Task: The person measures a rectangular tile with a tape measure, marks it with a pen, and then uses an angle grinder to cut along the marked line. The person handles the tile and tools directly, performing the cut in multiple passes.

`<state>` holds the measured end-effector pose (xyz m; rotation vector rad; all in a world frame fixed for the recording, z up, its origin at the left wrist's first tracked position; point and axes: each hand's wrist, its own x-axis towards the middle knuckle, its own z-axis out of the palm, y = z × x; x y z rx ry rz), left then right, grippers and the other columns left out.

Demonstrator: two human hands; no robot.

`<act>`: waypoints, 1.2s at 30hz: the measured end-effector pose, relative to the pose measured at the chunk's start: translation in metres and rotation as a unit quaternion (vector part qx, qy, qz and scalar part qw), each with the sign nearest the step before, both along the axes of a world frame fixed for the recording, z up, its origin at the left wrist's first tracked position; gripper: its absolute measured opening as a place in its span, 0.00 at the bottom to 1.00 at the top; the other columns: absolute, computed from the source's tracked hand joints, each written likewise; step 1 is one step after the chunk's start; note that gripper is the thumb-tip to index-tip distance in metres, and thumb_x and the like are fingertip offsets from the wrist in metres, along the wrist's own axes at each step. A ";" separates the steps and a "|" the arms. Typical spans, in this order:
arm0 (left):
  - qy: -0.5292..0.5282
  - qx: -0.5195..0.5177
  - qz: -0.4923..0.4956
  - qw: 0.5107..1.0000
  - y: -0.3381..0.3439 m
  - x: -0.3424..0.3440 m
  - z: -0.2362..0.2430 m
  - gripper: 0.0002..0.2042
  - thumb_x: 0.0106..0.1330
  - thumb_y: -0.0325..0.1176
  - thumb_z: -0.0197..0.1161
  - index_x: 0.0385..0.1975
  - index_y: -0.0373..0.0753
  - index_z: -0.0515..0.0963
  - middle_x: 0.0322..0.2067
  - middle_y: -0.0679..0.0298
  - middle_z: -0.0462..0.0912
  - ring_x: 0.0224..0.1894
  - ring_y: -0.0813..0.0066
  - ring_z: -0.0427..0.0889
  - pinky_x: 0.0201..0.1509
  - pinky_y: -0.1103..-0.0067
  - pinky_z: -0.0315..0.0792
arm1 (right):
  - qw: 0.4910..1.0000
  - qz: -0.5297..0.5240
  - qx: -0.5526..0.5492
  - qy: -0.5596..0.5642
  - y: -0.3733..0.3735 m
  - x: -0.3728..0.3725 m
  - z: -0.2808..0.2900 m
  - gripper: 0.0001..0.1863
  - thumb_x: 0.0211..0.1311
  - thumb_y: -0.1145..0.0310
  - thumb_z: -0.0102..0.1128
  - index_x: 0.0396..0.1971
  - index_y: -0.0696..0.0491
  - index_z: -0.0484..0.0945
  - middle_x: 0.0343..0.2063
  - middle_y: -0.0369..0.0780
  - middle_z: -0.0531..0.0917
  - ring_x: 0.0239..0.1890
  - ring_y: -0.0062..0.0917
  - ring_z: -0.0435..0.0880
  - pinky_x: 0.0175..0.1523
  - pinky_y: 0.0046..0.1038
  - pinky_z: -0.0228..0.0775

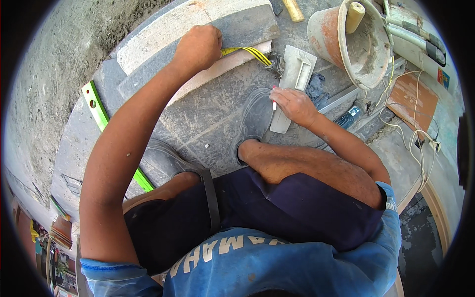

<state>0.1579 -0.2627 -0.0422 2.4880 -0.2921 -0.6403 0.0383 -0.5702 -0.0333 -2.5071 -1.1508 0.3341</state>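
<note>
My left hand [200, 47] is closed over the grey and pale stone slabs [242, 24]. A yellow tape measure blade [252, 52] comes out of its grip and curves right. The blade ends beside a dark, partly hidden object, perhaps its case [276, 64]. My right hand [295, 105] pinches a slim pink-and-white marker-like stick [274, 99] beside my right shoe [253, 111]. A flat plastering trowel [299, 64] with a pale handle lies under and beyond that hand.
A mortar-stained bucket [326, 37] holding a wooden handle [355, 17] stands far right. Tangled cords [420, 143], a brown tile [413, 101], a plastic bottle [349, 116] and a rag [316, 91] lie right. A green spirit level [96, 106] lies left.
</note>
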 end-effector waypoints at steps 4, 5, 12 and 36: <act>0.010 -0.001 0.002 1.000 0.000 0.001 0.001 0.07 0.50 0.28 0.73 0.24 0.35 0.81 0.26 0.53 0.85 0.32 0.55 0.85 0.38 0.66 0.78 | 0.980 -0.112 0.149 0.069 0.041 0.018 0.049 0.09 0.63 0.70 0.64 0.39 0.55 0.75 0.35 0.39 0.83 0.32 0.25 0.86 0.35 0.25 0.79; 0.012 -0.003 0.000 1.000 0.001 0.000 0.001 0.07 0.50 0.28 0.73 0.24 0.35 0.81 0.26 0.53 0.85 0.32 0.55 0.85 0.38 0.66 0.78 | 0.936 -0.217 0.203 0.186 0.046 0.021 0.056 0.08 0.66 0.71 0.62 0.39 0.56 0.74 0.34 0.41 0.84 0.32 0.25 0.86 0.36 0.25 0.78; -0.007 -0.010 -0.010 1.000 0.002 0.002 -0.005 0.07 0.48 0.29 0.73 0.24 0.35 0.82 0.26 0.53 0.85 0.31 0.55 0.85 0.38 0.66 0.77 | 0.852 -0.307 0.390 0.166 0.112 0.049 0.017 0.05 0.65 0.72 0.63 0.32 0.56 0.75 0.23 0.36 0.83 0.24 0.21 0.84 0.31 0.22 0.77; -0.049 -0.007 0.006 0.999 -0.001 -0.003 -0.006 0.08 0.47 0.28 0.73 0.23 0.35 0.81 0.27 0.52 0.84 0.34 0.53 0.85 0.40 0.64 0.78 | 0.926 -0.220 0.307 -0.027 0.119 0.053 -0.032 0.11 0.51 0.76 0.70 0.35 0.56 0.79 0.30 0.44 0.86 0.32 0.38 0.88 0.40 0.32 0.81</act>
